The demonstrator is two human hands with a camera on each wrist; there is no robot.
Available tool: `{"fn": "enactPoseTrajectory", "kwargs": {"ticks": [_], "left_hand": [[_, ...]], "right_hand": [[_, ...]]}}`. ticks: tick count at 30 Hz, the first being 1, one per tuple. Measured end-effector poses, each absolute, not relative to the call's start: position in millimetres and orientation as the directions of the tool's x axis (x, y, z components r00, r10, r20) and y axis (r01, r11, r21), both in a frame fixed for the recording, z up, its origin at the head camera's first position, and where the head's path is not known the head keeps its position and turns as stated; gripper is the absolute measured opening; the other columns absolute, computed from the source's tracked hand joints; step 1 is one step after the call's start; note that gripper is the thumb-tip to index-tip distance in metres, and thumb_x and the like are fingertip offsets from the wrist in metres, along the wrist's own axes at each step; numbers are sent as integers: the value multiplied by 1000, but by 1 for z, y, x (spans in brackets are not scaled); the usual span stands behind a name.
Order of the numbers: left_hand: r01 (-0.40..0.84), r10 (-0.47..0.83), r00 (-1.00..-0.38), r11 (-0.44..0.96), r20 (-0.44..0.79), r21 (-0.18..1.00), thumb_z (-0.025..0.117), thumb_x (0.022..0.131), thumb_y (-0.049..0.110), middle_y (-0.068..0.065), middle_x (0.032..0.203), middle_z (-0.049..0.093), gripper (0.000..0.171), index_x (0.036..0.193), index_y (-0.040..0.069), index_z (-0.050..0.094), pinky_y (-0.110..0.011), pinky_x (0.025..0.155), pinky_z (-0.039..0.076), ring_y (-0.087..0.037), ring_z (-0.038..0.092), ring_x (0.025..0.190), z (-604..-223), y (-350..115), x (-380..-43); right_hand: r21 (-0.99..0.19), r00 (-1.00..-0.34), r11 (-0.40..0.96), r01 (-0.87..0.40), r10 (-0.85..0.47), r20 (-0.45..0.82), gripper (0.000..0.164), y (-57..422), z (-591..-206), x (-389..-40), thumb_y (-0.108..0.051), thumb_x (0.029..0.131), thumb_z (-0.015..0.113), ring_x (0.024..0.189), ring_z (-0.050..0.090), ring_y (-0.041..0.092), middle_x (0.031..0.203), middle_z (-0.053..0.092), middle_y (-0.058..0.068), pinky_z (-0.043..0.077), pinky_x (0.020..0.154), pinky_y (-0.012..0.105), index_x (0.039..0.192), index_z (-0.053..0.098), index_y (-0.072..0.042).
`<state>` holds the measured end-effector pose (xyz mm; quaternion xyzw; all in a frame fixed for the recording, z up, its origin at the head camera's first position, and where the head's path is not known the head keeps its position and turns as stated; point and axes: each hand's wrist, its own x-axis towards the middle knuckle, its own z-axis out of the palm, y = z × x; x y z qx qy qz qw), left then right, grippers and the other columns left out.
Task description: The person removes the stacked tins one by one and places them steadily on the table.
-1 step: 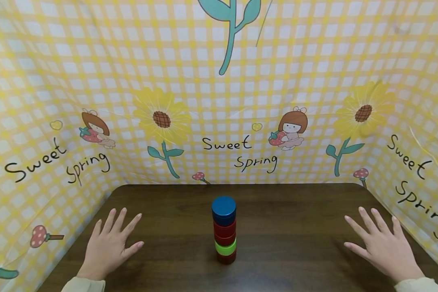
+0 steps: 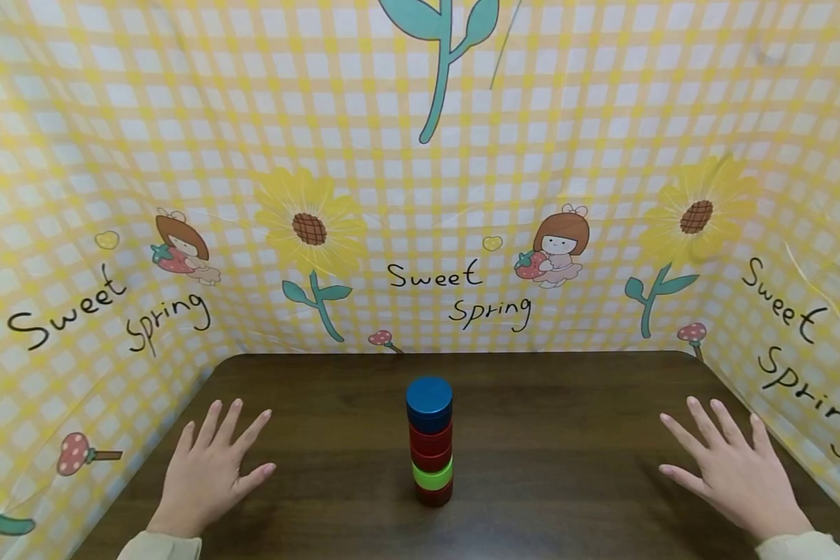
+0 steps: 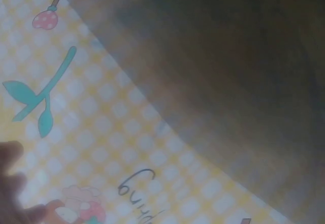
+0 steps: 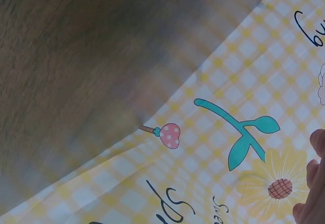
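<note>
my left hand [image 2: 206,474] and my right hand [image 2: 742,474] are well apart, each with its back to the head camera and its fingers straight and fanned, the thumbs pointing inward; both are over the brown table [image 2: 546,459], near its side edges, and i cannot tell whether either palm touches the wood; between them an upright stack [image 2: 431,447] stands on the table, apart from both hands and a little nearer the left; at its top sits a blue piece [image 2: 430,397], then a red section [image 2: 431,449] with a seam across it, then a light green piece [image 2: 432,474], and at the bottom a dark red piece [image 2: 434,496]; pale sleeves [image 2: 162,547] end at my 2 wrists; behind the table and along its 2 sides hangs a yellow and white checked cloth [image 2: 420,202], printed with sunflowers [image 2: 309,229], small figures hugging strawberries [image 2: 560,247] and the words "sweet spring"; each wrist view shows a few of my fingers at its edge, with the cloth beyond and a blurred part of the table beside it.
</note>
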<state>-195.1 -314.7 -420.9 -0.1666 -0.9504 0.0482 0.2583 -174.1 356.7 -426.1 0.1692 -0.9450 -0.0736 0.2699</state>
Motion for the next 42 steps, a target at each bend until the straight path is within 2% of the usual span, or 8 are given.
{"fn": "enactPoseTrajectory", "kwargs": {"ticks": [7, 15, 20, 25, 30, 32, 38, 42], "left_hand": [[307, 335, -826, 942, 453, -138, 53, 86, 63, -27, 141, 42, 81, 153, 38, 14, -68, 95, 28, -47, 32, 131, -420, -315, -194], [328, 288, -877, 944, 384, 41, 53, 93, 52, -28, 143, 39, 73, 154, 24, 24, -71, 92, 28, -53, 30, 130, -412, -301, -193], [384, 294, -863, 910, 411, 155, 54, 94, 47, -28, 141, 43, 70, 151, 13, 31, -71, 88, 33, -56, 32, 127, -402, -282, -197], [448, 279, -853, 825, 441, 345, 60, 92, 39, -23, 139, 47, 67, 145, 4, 39, -73, 85, 33, -56, 36, 124, -398, -256, -200], [432, 240, -893, 690, 380, 580, 69, 88, 31, -24, 138, 48, 73, 146, 4, 36, -70, 90, 34, -51, 36, 127, -393, -226, -203], [446, 252, -893, 618, 374, 648, 71, 86, 25, -24, 136, 49, 73, 147, 3, 35, -67, 93, 34, -50, 36, 127, -390, -215, -204], [483, 268, -875, 420, 404, 768, 69, 84, 16, -20, 130, 56, 71, 146, 4, 38, -67, 97, 29, -46, 40, 127, -386, -189, -211], [508, 281, -858, 343, 430, 790, 70, 83, 20, -18, 127, 59, 71, 144, 3, 40, -64, 96, 31, -43, 43, 125, -389, -174, -217]], "right_hand": [[186, -821, 942, -280, -335, 463, 86, 355, -429, -174, -58, 88, 56, 144, 1, 35, 154, 24, 22, 3, 105, 67, 155, 8, -33], [79, -834, 946, -314, -315, 452, 81, 344, -421, -174, -50, 93, 54, 143, -14, 18, 154, 23, 22, -1, 108, 63, 155, 6, -33], [-25, -821, 925, -380, -324, 471, 77, 330, -408, -177, -49, 93, 54, 136, 26, 44, 146, 37, 24, 15, 103, 66, 155, 12, -30], [-141, -807, 895, -424, -302, 507, 79, 314, -397, -177, -42, 89, 64, 98, 59, 34, 131, 51, 28, 34, 89, 63, 153, 26, -16], [-383, -855, 832, -403, -192, 483, 85, 292, -389, -178, -25, 80, 78, 74, 60, 22, 124, 58, 24, 48, 66, 35, 147, 33, 0], [-464, -860, 785, -410, -164, 482, 86, 281, -386, -180, -19, 76, 81, 87, 64, 26, 120, 61, 21, 46, 61, 29, 145, 34, 2], [-621, -855, 629, -467, -141, 499, 77, 253, -379, -185, -8, 74, 81, 90, 60, 1, 110, 64, 17, 48, 62, 25, 140, 43, 1], [-662, -856, 574, -482, -148, 494, 67, 237, -376, -186, -5, 74, 80, 88, 59, 0, 105, 65, 16, 49, 61, 26, 133, 50, 2]]}}
